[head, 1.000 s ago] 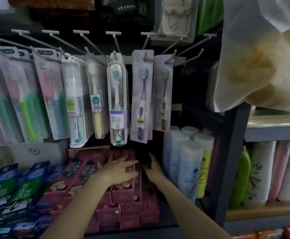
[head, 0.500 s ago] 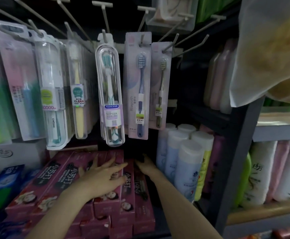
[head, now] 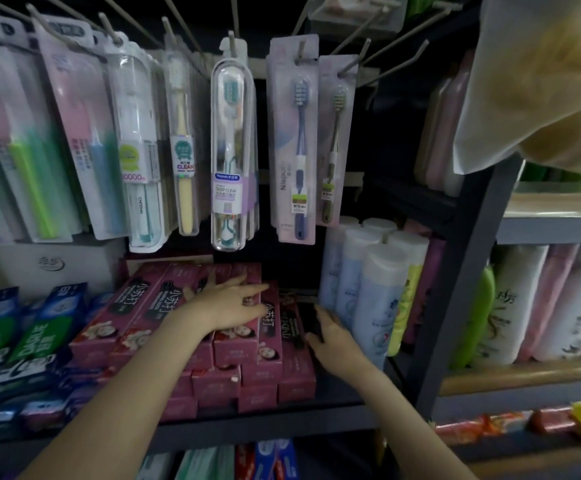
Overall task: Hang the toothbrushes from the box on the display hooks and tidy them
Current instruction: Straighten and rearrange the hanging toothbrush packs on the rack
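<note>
Two bare hands lie low on a stack of glossy pink cardboard toothpaste boxes [head: 192, 320]: the left hand [head: 228, 308] rests flat on top with its fingers spread wide, and the right hand [head: 334, 336] curls around the dark end of a box at the stack's right edge. Above them, toothbrushes [head: 299, 136] in clear, stiff plastic packs hang from thin metal hooks [head: 348, 65]. The dark metal shelf [head: 268, 415] is dim. Smooth white and pale blue bottles [head: 375, 292] crowd just beside the right hand, and blue-green boxes [head: 22, 337] sit at left.
</note>
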The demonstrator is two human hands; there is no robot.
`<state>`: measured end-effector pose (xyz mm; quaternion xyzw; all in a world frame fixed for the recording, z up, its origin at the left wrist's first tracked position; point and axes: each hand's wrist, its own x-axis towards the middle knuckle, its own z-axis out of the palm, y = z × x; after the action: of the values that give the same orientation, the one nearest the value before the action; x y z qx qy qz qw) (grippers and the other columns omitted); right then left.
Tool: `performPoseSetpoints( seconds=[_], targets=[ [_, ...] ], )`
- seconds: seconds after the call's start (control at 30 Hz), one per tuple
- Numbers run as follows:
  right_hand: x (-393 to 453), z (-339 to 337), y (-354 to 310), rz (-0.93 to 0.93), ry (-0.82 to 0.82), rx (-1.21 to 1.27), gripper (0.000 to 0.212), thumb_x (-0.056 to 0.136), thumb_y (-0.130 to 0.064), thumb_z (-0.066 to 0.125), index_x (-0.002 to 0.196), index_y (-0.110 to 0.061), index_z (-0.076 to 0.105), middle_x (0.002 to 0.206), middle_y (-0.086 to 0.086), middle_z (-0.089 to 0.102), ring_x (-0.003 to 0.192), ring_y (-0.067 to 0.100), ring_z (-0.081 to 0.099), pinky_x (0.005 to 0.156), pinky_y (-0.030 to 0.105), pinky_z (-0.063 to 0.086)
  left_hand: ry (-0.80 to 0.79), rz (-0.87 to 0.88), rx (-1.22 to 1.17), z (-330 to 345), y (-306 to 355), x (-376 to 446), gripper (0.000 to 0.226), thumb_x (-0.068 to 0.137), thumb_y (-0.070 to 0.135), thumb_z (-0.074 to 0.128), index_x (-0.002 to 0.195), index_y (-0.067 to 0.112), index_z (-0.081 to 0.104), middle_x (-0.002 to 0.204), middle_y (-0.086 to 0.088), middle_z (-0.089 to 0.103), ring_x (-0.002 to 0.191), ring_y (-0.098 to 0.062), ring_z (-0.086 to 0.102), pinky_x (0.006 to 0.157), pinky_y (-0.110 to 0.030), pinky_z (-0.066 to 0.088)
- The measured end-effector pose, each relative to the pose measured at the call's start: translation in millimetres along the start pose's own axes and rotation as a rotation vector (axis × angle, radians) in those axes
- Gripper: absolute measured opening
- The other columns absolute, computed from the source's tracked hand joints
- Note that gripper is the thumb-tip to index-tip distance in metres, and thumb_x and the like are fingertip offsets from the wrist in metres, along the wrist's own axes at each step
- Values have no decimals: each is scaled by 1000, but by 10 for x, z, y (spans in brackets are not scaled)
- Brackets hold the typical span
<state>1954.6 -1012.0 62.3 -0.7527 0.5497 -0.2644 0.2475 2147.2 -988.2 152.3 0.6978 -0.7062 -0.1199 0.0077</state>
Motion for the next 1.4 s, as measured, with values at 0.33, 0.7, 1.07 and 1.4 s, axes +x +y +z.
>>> performPoseSetpoints(
  seconds=[0.33,0.7,1.07,1.4],
  targets=[
    [330,-90,-127,67,-88,146,64,95,-3,38,149,-13,6,153,5,21,141,20,22,112,22,17,21,5,0,26,-1,12,52,88,60,35,136,58,16,155,14,-2,142,-35,-9,106,-67,-4],
    [532,0,62,147,-65,325,78,93,-5,45,148,-27,-6,157,1,9,143,20,15,117,33,20,25,10,1,33,-15,19,52,89,60,35,137,57,16,156,13,-2,142,-35,-8,106,-66,-4],
    [613,-136,340,150,-65,269,82,93,-11,50,148,-27,-10,157,1,11,142,18,16,117,34,20,17,16,-11,0,-10,20,53,88,60,37,137,55,18,156,12,0,142,-34,-7,106,-66,-4],
    [1042,137,329,32,-88,-164,60,101,-24,30,149,-15,-6,158,4,-6,146,19,1,120,33,4,80,110,29,100,132,259,54,89,62,33,140,51,19,156,9,-1,143,-29,-6,109,-61,-2]
  ],
)
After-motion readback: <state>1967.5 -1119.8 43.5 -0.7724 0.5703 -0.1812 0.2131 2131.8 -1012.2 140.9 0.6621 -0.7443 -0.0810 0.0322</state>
